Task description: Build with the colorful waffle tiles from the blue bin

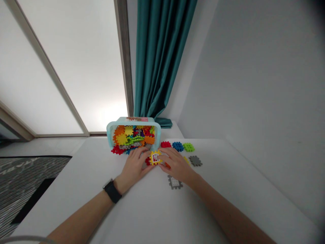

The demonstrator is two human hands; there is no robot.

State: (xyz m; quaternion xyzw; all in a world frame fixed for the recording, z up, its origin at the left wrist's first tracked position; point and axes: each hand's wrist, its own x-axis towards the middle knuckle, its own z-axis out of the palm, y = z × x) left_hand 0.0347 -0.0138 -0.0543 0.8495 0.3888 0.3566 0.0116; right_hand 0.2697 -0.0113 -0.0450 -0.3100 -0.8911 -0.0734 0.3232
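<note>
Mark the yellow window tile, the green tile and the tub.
yellow window tile [155, 158], head view, its white window centre.
green tile [188, 147], head view, its middle.
tub [123, 120], head view, its upper wall.

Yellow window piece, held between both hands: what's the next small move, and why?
Probably press the yellow window piece sideways into the red piece touching its left edge. The left hand and right hand pinch it from both sides on the table, and the toothed edges meet; whether they are interlocked is hidden by fingers.
</note>
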